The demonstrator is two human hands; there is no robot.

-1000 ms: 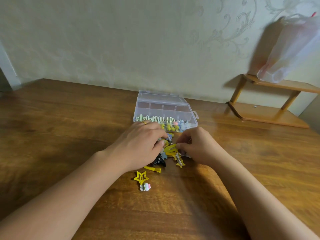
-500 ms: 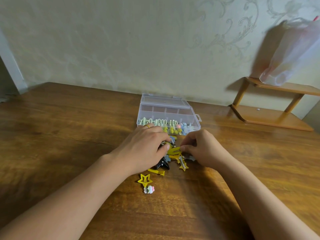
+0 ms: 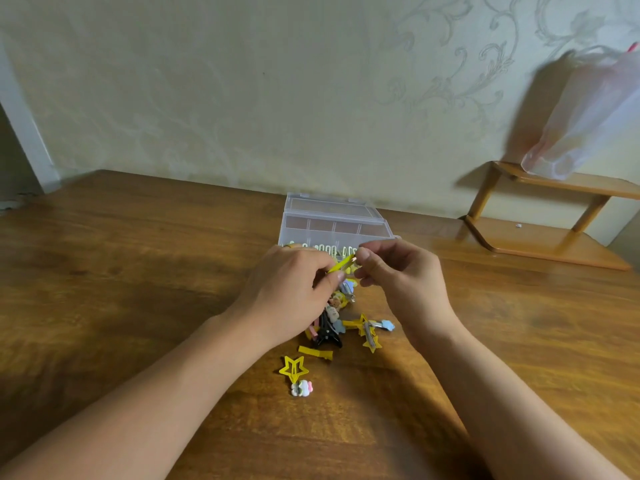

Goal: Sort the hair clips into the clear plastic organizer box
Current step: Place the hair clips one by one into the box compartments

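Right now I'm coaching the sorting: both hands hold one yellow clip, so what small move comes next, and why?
Probably carry the slim yellow hair clip forward into the clear plastic organizer box. The left hand and right hand pinch it just in front of the open box, above the loose pile of clips.

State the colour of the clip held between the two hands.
Yellow; the clip shows best in the head view, pinched by left hand and right hand.

Home: patterned wallpaper, wooden table
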